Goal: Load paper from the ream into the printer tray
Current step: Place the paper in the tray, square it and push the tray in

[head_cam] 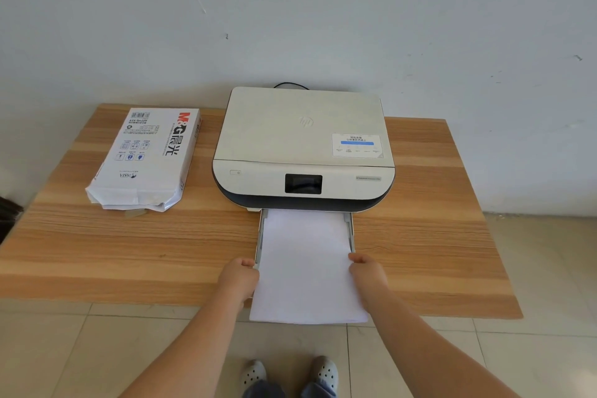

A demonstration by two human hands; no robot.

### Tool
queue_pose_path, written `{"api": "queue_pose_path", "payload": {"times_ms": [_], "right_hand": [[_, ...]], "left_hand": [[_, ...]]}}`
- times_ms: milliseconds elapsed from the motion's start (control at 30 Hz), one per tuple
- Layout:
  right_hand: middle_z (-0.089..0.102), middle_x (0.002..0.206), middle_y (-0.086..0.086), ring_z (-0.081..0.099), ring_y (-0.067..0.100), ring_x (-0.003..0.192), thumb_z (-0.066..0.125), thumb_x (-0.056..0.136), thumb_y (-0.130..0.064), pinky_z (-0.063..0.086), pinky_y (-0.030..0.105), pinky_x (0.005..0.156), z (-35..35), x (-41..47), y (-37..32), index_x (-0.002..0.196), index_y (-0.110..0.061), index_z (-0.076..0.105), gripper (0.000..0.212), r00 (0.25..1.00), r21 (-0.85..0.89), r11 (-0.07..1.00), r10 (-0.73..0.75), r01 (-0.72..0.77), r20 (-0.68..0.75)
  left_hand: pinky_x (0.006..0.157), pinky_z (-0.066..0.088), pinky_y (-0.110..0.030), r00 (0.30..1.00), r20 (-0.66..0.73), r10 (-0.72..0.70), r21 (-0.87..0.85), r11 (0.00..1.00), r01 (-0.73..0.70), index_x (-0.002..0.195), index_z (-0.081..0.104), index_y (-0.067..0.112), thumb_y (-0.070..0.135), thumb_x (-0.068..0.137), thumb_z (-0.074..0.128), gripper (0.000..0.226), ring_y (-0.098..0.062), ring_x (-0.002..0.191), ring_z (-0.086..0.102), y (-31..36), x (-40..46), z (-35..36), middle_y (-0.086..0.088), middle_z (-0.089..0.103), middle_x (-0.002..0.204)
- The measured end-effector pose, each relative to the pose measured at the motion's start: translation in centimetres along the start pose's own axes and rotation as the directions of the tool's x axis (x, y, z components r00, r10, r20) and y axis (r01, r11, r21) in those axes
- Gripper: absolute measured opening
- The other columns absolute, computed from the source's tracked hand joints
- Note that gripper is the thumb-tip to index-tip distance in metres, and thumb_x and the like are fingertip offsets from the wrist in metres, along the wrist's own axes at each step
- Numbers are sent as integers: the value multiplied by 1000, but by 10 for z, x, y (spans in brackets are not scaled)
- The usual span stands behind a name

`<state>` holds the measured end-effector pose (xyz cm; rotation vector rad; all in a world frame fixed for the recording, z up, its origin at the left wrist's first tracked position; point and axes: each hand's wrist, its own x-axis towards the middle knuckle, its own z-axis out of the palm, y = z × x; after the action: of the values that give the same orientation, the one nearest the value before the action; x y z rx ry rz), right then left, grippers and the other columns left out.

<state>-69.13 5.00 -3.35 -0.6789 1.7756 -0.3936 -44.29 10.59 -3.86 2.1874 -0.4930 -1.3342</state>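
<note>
A white printer (302,145) stands at the back middle of the wooden table (97,252), its tray (351,229) pulled out toward me. A stack of white paper (307,265) lies in the tray, its far end under the printer and its near end hanging past the table's front edge. My left hand (239,278) grips the stack's left edge and my right hand (368,274) grips its right edge. The opened paper ream (145,158), in a white printed wrapper, lies flat on the table left of the printer.
A pale wall rises right behind the table, with a black cable (290,85) showing behind the printer. Tiled floor and my two feet in pale clogs (290,375) are below the table's front edge. A dark object (8,216) sits at the far left edge.
</note>
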Motion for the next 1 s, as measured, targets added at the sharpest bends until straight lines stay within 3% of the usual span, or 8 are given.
{"api": "queue_pose_path", "payload": {"times_ms": [67,200,500,567,667,833,900,1000], "right_hand": [[56,81,0,42,16,57,36,92,-1,37,26,51,1,1,-1,122,-22,60,44,1000,6,1000,10,-10,-9],[63,117,5,55,20,71,38,90,-1,47,32,64,3,4,3,126,-20,59,46,1000,19,1000,2,-1,-16],[62,122,2,56,19,71,35,91,0,49,31,63,9,6,-3,127,-24,58,49,1000,13,1000,-8,9,-22],[62,119,2,55,18,69,35,91,0,48,29,59,10,7,-9,127,-24,59,49,1000,7,1000,-13,13,-25],[60,101,1,46,14,58,37,93,-3,39,25,50,12,12,-17,125,-23,59,44,999,22,1000,-13,14,-31],[58,98,2,48,13,67,41,95,-7,39,25,55,15,18,-28,126,-23,59,39,999,69,997,-16,19,-33],[56,87,-1,46,13,66,42,95,-9,39,26,55,15,19,-32,126,-23,59,38,999,87,996,-18,21,-37],[57,92,-1,48,11,68,44,96,-10,39,25,55,17,22,-37,127,-21,58,36,998,76,996,-47,51,-52]], "left_hand": [[73,55,-39,1000,-4,-8,17,1000,8,94,59,18,-3,76,51,28,-34,91,64,2,5,2,-11,64,100],[74,55,-39,1000,-9,-9,85,996,9,83,58,20,-3,76,51,25,-32,90,64,3,10,4,-12,65,98],[69,55,-36,1000,-17,19,76,997,-17,88,60,17,-3,81,51,23,-29,89,64,10,17,5,-9,65,97],[76,57,-40,999,-22,32,78,996,-30,87,59,19,-3,82,51,24,-29,90,63,15,20,5,-8,65,97],[66,54,-36,999,-42,23,58,998,-20,91,59,16,-3,84,52,22,-29,87,63,21,25,5,-10,63,97],[79,56,-39,996,-95,3,54,999,2,83,56,20,-5,81,55,25,-30,92,62,27,35,7,-10,62,98],[76,56,-37,994,-109,5,49,999,0,83,57,19,-7,80,55,26,-31,91,62,30,38,9,-10,62,97],[69,53,-34,992,-125,36,52,998,-29,91,59,17,-8,80,57,26,-28,89,61,34,41,12,-8,62,97]]}}
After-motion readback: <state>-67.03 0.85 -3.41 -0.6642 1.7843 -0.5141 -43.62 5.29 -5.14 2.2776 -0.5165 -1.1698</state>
